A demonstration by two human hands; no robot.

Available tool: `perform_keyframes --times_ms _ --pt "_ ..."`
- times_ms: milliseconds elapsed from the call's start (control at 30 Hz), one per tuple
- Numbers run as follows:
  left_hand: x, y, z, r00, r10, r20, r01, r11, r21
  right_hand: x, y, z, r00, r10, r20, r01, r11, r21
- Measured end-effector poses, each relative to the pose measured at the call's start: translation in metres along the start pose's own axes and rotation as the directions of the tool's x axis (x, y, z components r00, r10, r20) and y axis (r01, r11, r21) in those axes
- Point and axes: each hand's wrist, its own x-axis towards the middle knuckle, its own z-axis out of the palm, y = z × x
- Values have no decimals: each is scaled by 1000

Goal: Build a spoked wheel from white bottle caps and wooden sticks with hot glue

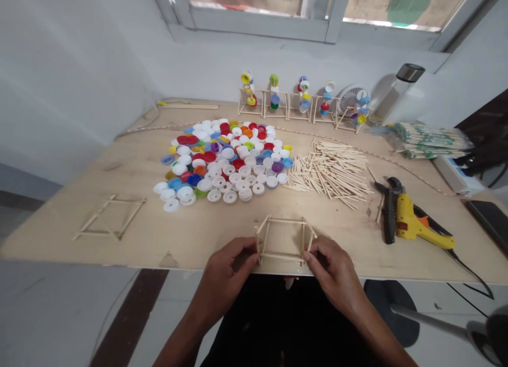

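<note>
A small frame of thin wooden sticks (pixel 283 256) stands at the table's front edge between my hands. My left hand (pixel 228 269) pinches its left side with thumb and fingers. On the other side, my right hand (pixel 332 266) grips the right uprights in the same way. Beyond the frame spreads a big pile of bottle caps (pixel 228 163) in white, red, blue and other colours, many with a hole. Right of them lies a heap of loose wooden sticks (pixel 335 171). Another stick frame (pixel 99 232) lies at the left of the table.
A yellow glue gun (pixel 420 224) rests on a black stand at right, its cord hanging off the edge. Several stick stands with caps (pixel 274 100) line the wall, near a small fan (pixel 353 98), a bottle (pixel 395 94), bagged sticks (pixel 428 138), a power strip (pixel 456 175) and a phone (pixel 490 219).
</note>
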Motion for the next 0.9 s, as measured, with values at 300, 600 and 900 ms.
perform_keyframes --times_ms 300,600,900 --pt "-1 -2 1 1000 -29 4 28 1000 11 -1 2 1 1000 9 11 -9 1000 2" --pt "-1 -1 1 1000 -20 -13 20 999 27 -1 -1 -1 1000 -5 5 5 1000 -8" --pt "-2 -2 2 1000 -22 2 22 999 43 0 0 0 1000 -13 -4 13 1000 -18"
